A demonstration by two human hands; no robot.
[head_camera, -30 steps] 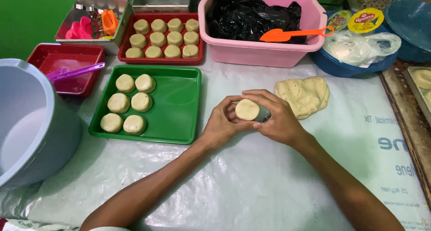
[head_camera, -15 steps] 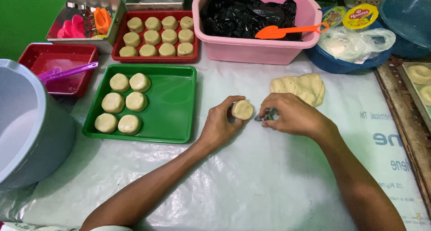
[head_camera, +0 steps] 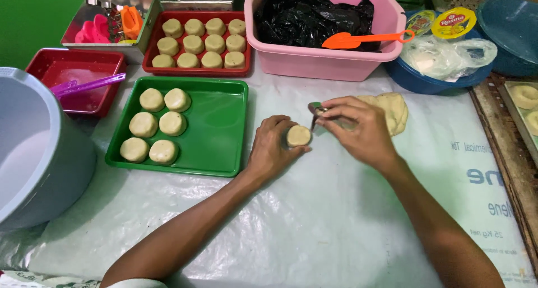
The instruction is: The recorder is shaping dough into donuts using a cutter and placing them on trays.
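Near the middle of the table, the left hand (head_camera: 274, 148) cups a round dough puck (head_camera: 298, 135); the right hand (head_camera: 358, 128) pinches a small metal tool (head_camera: 315, 111) beside it. Shaping looks finished; next, placing the puck gently on the green tray (head_camera: 218, 131).

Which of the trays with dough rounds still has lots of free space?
The green tray: only six rounds sit at its left end. The red tray behind it is packed full with rows.

Right hand (head_camera: 361, 132) is covering most of the metal tool (head_camera: 315, 110) and part of the dough lump (head_camera: 392, 110). Frame edges are cropping the grey bucket (head_camera: 33, 153) and the doughnut tray (head_camera: 524, 106).
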